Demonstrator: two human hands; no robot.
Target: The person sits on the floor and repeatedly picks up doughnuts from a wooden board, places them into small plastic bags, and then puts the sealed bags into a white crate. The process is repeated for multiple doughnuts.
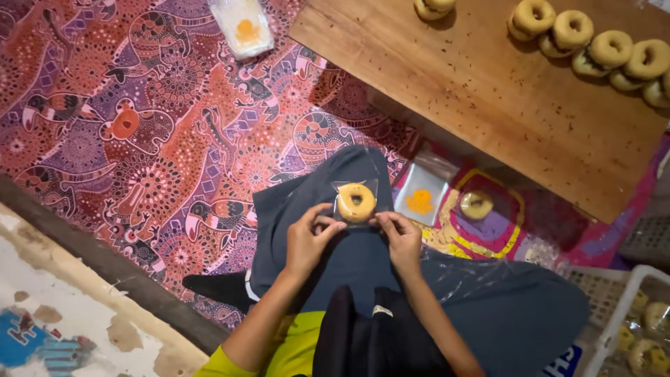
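The left hand and right hand are pinching opposite lower corners of a clear bag containing a doughnut, holding it above the lap. Just beside it an empty bag is lying on the mat. More doughnuts are sitting along the far right edge of the wooden surface.

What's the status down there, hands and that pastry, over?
Left hand and right hand pinch the clear bag edges. Ring pastry sits inside, over the lap. Nothing between the hands; empty bag lies beside.
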